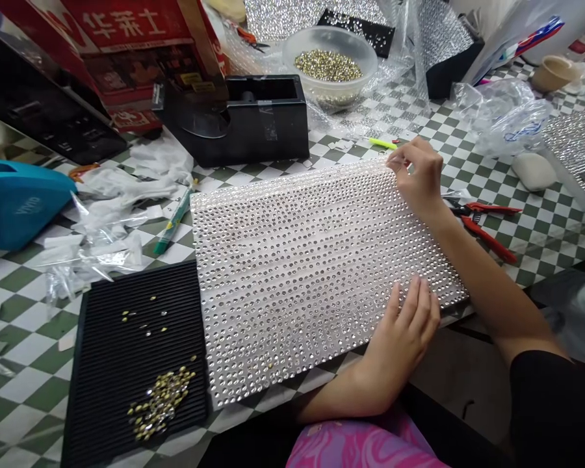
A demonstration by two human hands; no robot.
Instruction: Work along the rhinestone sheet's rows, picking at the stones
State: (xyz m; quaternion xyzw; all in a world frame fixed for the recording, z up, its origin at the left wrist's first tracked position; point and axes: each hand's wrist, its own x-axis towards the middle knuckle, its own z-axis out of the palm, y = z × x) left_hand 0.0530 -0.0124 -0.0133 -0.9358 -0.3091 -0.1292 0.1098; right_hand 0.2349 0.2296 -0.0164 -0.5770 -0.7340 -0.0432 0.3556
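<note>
A pink and purple patterned cloth (361,445) lies nearest the camera at the bottom centre of the frame. Above it, the stone-studded sheet (297,253) fills the middle of the frame. The left hand (402,341) rests palm down on the sheet's lower right part, fingers slightly parted and pointing up the frame, its forearm coming in from the bottom centre. The right forearm slants in from the lower right, out of a black sleeve (541,403); the right hand (422,175) bends at the sheet's upper right corner, thumb and fingertips pinched together, though whether anything sits between them I cannot tell. Beside the sheet, at lower left, a black ridged tray (107,364) bears loose stones (160,403). Red-handled pliers (492,242) lie right of the right forearm. Towards the top stand a black tape dispenser (268,140) and a stone-filled bowl (368,68).
</note>
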